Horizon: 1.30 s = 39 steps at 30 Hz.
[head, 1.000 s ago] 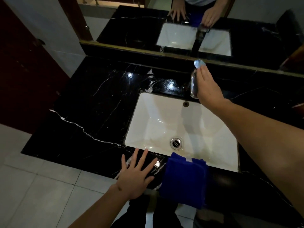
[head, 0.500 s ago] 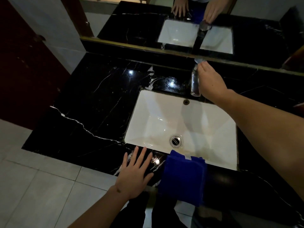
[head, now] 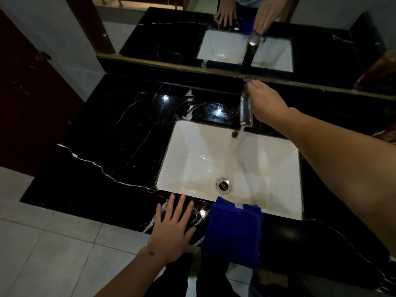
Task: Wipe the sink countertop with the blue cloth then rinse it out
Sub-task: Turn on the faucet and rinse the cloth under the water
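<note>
While blue cloth [head: 232, 230] overhangs the countertop [head: 120, 133] edge, water [head: 237, 146] runs.

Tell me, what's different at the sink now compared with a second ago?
Water now runs from the tap into the basin; earlier none was flowing. The right hand is still at the tap, its fingertips now over the tap's top, where a pale handle showed before. The left hand stays flat on the black countertop, and the blue cloth still hangs untouched over the front edge.
</note>
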Motion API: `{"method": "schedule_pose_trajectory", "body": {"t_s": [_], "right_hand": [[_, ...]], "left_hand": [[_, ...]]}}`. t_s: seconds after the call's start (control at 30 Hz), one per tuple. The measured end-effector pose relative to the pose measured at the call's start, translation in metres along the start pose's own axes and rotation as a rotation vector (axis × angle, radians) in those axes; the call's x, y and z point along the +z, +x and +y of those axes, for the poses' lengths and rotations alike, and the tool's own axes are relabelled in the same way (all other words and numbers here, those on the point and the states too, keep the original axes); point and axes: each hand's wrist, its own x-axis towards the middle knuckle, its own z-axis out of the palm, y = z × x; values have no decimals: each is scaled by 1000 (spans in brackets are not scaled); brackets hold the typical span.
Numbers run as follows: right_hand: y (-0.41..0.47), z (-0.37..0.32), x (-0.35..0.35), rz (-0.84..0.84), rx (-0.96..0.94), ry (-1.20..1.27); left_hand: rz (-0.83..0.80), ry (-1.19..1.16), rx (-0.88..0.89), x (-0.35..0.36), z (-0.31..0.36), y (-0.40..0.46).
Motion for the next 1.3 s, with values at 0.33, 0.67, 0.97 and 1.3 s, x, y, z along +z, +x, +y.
{"method": "schedule_pose_trajectory", "body": {"t_s": [0.33, 0.67, 0.97, 1.3], "right_hand": [[-160, -60, 58, 77, 240, 412], [-335, -118, 144, -436, -12, 122], [-295, -118, 82, -309, 341, 677], [-206, -66, 17, -22, 959, 1925]], "left_hand": [[14, -23, -29, 2, 6, -2], [2, -13, 22, 5, 3, 0], [-95, -482, -68, -46, 19, 21], [-282, -1776, -286, -139, 55, 108]]}}
